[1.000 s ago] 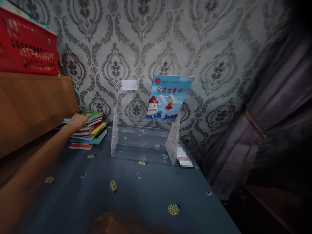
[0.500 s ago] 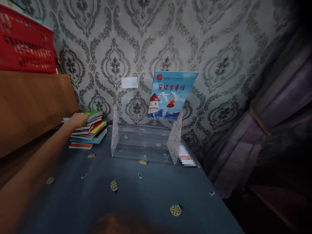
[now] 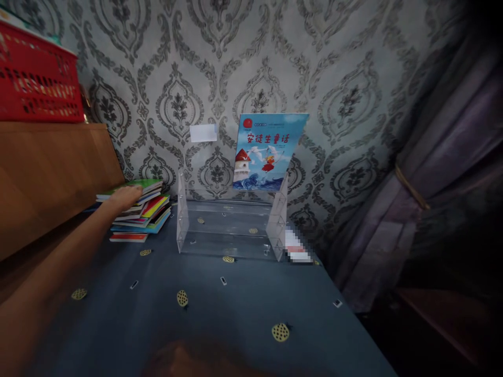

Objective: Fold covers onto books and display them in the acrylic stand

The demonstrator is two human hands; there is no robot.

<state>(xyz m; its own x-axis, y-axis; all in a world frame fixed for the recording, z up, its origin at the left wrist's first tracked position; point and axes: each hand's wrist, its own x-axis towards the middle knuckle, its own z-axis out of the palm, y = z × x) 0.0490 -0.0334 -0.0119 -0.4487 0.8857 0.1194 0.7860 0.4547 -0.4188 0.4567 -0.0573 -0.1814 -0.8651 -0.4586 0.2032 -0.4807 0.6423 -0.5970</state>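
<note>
My left hand (image 3: 126,198) reaches to the stack of books (image 3: 140,220) at the left back of the table. It is closed over the front edge of the green book (image 3: 145,183) on top, though the fingertips are partly hidden. A dark, blurred shape at the bottom edge is my right hand (image 3: 181,361); its fingers cannot be made out. A clear tiered display rack (image 3: 228,246) stands in the middle of the table. At its back right, a blue picture book (image 3: 271,152) leans upright, its cover facing me.
A red basket (image 3: 39,73) sits on a wooden cabinet (image 3: 55,178) at the left. Behind the rack is a patterned wall (image 3: 220,47) with a white label (image 3: 203,133). A pixelated item (image 3: 298,248) lies right of the rack, near the table edge; a curtain (image 3: 387,246) hangs beyond.
The view has shifted slightly, so the rack and blue book appear a little further left. My left hand stays at the stack, and the books have not visibly moved.
</note>
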